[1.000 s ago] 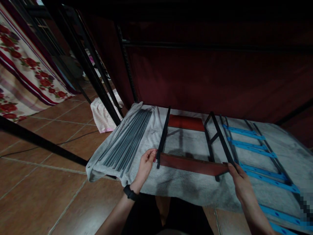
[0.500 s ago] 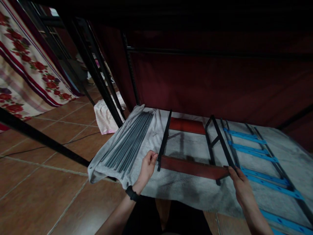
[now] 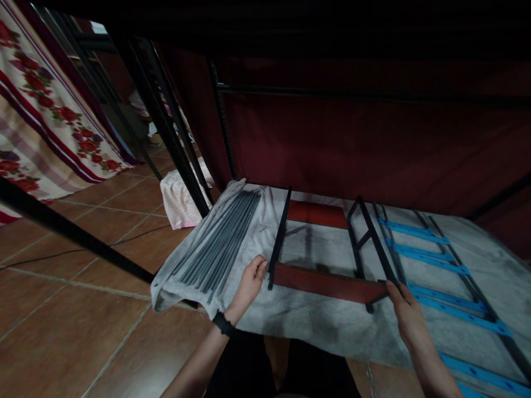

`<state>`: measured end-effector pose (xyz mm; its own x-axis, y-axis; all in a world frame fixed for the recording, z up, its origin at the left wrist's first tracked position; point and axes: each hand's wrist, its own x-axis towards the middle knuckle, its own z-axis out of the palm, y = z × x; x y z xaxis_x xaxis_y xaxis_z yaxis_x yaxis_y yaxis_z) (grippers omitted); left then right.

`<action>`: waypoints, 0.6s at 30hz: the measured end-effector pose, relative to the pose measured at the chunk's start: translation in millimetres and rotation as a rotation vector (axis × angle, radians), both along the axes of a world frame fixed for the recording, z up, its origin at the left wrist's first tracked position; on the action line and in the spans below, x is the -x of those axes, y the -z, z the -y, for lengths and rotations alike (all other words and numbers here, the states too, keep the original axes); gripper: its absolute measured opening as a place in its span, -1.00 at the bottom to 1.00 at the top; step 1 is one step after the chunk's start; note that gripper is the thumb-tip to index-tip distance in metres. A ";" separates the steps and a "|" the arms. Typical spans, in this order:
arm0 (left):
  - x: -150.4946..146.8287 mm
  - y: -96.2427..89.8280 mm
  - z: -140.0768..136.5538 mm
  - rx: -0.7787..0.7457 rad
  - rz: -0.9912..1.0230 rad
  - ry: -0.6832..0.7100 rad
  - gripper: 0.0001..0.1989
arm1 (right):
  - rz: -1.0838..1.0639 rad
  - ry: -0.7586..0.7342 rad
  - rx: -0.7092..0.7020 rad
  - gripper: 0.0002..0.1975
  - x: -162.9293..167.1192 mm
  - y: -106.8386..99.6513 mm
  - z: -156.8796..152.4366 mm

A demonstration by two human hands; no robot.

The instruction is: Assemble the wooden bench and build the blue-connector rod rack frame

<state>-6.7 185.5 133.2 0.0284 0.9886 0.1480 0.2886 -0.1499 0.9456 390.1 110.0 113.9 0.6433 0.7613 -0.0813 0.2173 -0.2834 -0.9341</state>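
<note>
Tiled floor [image 3: 83, 342] surrounds the base. Maroon curtain [image 3: 332, 149] borders the rear edge of the grey blanket [image 3: 323, 329]. Red-boarded frame [image 3: 323, 282]: mid-blanket. Right hand [image 3: 409, 312] grips its front-right end; left hand [image 3: 251, 282], fingertips pinched, adjoins its front-left leg, contents indiscernible.

We see brown floor tiles [image 3: 78, 315] with pale grout, crossed by a thin black cable [image 3: 111, 243]. A floral curtain [image 3: 62, 116] hangs at left, a striped cloth [image 3: 179, 202] shows beside a black metal post [image 3: 165, 132], and dim maroon fabric [image 3: 332, 152] spans the back.
</note>
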 end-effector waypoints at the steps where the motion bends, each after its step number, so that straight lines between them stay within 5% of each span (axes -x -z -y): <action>1: 1.3 0.6 1.2 -0.017 -0.002 0.017 -0.71 | -0.007 0.008 -0.002 -0.27 0.3 -0.3 -0.3; 10: -4.1 7.1 -7.1 0.151 0.187 -0.035 -0.57 | -0.003 0.037 0.010 -0.28 -2.7 4.8 -0.8; 18: 11.2 -6.8 -2.1 -0.011 -0.019 0.141 -0.68 | 0.037 0.038 0.021 -0.22 -10.6 18.3 -1.5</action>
